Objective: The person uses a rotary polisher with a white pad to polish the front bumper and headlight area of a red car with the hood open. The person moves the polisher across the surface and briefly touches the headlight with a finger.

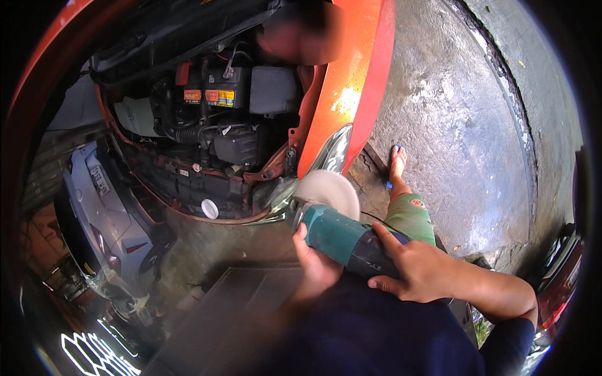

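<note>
My left hand point(320, 268) and my right hand point(418, 270) both hold a teal and black power polisher point(336, 235). The left cups its body near the metal head, while the right wraps around the black rear end. A pale round buffing pad point(329, 190) on the tool overlaps a clear headlight point(337, 143) at the corner of the orange car point(362, 47). Whether pad and lens touch I cannot tell. The pad looks blurred, and part of the headlight is hidden behind it.
Under the raised hood point(155, 42) lies the engine bay with a car battery point(225, 87). A white round lid point(209, 209) rests on the front panel. A blurred person point(301, 35) is by the far fender. A silver car point(108, 202) stands left; a cord point(376, 217) trails behind the polisher.
</note>
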Demonstrator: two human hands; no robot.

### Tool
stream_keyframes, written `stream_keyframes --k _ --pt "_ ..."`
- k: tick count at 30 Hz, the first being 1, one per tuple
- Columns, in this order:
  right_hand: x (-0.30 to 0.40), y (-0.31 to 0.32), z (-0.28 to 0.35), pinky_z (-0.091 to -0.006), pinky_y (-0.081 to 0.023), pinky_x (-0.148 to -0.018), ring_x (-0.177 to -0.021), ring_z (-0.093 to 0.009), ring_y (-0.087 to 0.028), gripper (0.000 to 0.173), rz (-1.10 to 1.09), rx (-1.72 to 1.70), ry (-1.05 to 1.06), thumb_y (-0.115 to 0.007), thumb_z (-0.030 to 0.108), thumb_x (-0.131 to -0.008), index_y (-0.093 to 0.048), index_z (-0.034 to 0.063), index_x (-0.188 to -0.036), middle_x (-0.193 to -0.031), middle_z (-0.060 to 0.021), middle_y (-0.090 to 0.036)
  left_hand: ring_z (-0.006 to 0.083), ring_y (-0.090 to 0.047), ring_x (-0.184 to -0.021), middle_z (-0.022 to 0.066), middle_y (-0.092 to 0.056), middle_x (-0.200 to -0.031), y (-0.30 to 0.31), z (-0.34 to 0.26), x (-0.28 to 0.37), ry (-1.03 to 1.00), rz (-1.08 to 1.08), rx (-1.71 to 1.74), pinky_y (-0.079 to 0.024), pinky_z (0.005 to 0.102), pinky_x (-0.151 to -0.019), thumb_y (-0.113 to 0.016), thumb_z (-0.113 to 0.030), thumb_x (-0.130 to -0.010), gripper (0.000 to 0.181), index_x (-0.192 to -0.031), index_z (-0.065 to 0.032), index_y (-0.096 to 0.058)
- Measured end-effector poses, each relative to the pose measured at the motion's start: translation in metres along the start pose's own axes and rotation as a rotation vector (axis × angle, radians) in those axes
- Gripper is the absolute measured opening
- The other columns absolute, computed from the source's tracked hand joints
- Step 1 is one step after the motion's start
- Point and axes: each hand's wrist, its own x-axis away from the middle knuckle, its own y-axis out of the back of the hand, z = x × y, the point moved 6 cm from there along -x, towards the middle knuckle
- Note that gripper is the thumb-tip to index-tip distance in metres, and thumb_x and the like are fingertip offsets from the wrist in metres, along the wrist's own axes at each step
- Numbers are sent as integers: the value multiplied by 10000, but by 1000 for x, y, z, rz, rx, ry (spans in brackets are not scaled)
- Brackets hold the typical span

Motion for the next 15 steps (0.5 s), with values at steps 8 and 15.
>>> stream_keyframes --k 8,15 --pt "14 2 1 -543 -579 -735 -723 -496 -708 1020 -34 -12 -53 -692 482 -981 -196 -166 -1593 -699 -301 -667 273 -576 -1332 95 -614 -1409 -12 9 -2 51 88 17 -435 479 -1154 -525 -616 -1015 698 -1491 -106 -513" --pt "61 18 -44 -472 -548 -683 -692 -472 -711 1031 -347 -223 -166 -834 316 -889 -232 -55 -1640 -683 -273 -650 216 -626 -1219 76 -649 -1314 -104 30 -29 97 124 -160 -501 427 -1068 -613 -614 -992 693 -1462 -109 -537"
